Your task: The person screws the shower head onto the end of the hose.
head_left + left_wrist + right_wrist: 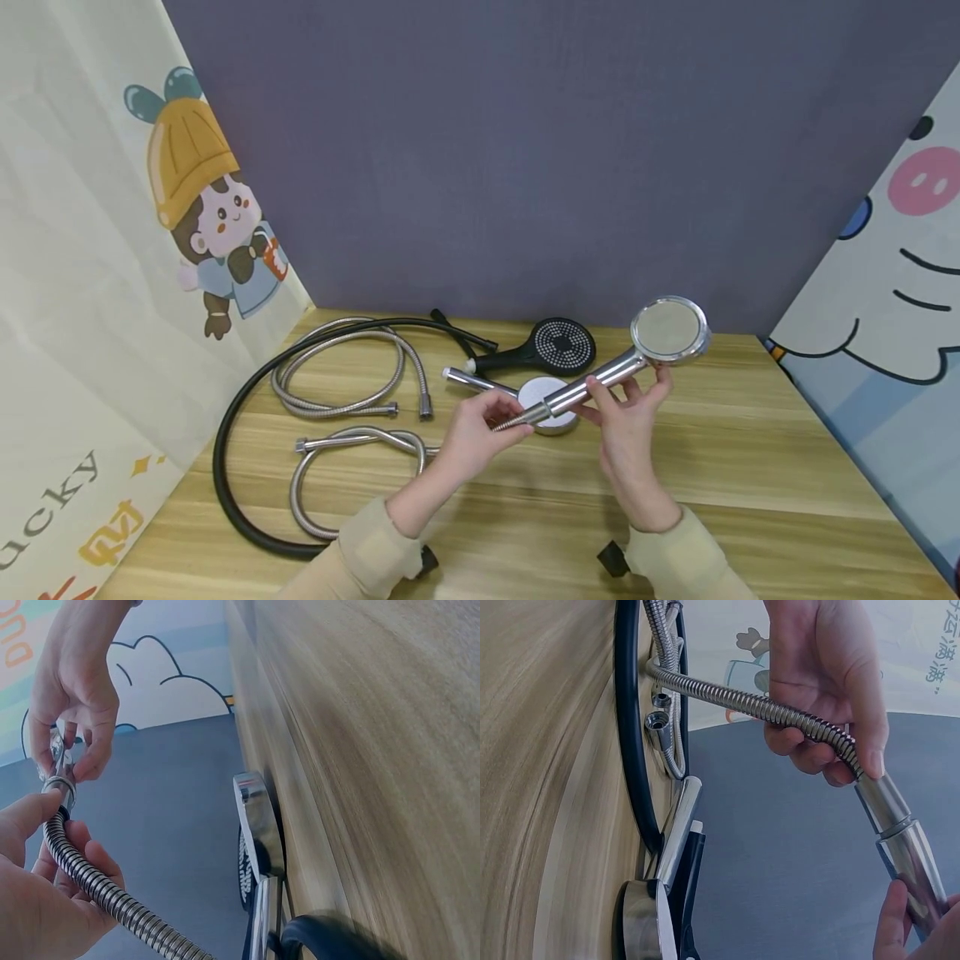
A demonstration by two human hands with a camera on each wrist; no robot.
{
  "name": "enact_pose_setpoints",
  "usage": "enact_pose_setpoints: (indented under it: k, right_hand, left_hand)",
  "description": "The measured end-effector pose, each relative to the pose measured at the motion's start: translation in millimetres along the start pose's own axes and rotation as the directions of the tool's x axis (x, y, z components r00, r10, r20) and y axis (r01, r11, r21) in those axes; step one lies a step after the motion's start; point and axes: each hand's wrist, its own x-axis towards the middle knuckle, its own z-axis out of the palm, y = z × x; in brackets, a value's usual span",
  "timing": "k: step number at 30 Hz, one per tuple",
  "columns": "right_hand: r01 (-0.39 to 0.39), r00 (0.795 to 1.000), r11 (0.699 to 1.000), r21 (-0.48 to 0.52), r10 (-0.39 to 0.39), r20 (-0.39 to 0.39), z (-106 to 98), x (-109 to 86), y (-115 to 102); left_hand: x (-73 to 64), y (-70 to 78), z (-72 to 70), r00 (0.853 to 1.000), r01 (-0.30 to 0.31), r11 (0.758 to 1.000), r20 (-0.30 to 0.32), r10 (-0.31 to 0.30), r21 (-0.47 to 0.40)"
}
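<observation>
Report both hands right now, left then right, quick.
Left hand: closed, holding the metal hose at its connector end.
Right hand: closed, holding the raised chrome shower head by its handle.

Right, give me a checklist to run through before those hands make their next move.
1. Right hand gripping the held shower head by its handle: ok.
2. Left hand holding the hose near its metal end: ok, thumb at that end.
3. Metal end meeting the handle: ok, roughly in line in the right wrist view.
4. Joint fully tightened: cannot tell; a seam shows, but not the threads inside.
5. Held shower head clear of the chrome one lying on the table: ok, the left wrist view shows them apart.
6. Held hose free of snags: cannot tell; hoses bunch together in the right wrist view.
</observation>
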Motion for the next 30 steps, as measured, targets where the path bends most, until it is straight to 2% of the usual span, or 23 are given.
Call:
enact_pose_setpoints:
  k: [9,12,20,30]
  right_hand:
    - [0.006,1.0,1.0,0.0,-0.006,0.004,1.4,-0.8,-0.2]
    - [0.013,1.0,1.0,0.005,-0.013,-0.003,1.4,-0.9,0.3]
    - [0.028,1.0,0.999,0.018,-0.028,-0.011,2.1,-1.4,1.2]
    - [0.037,0.999,0.999,0.016,-0.037,-0.007,3.0,-1.3,1.5]
  left_hand:
    - [-0.2,5.4,1.5,1.0,0.018,0.999,-0.007,-0.019,-0.035]
    - [0.8,0.1,2.7,1.0,0.01,0.999,-0.006,-0.01,-0.043]
    - [0.4,2.2,2.9,0.999,0.031,0.999,-0.011,-0.031,-0.024]
    - [0.6,1.2,2.5,1.0,-0.017,1.0,0.007,0.017,-0.001]
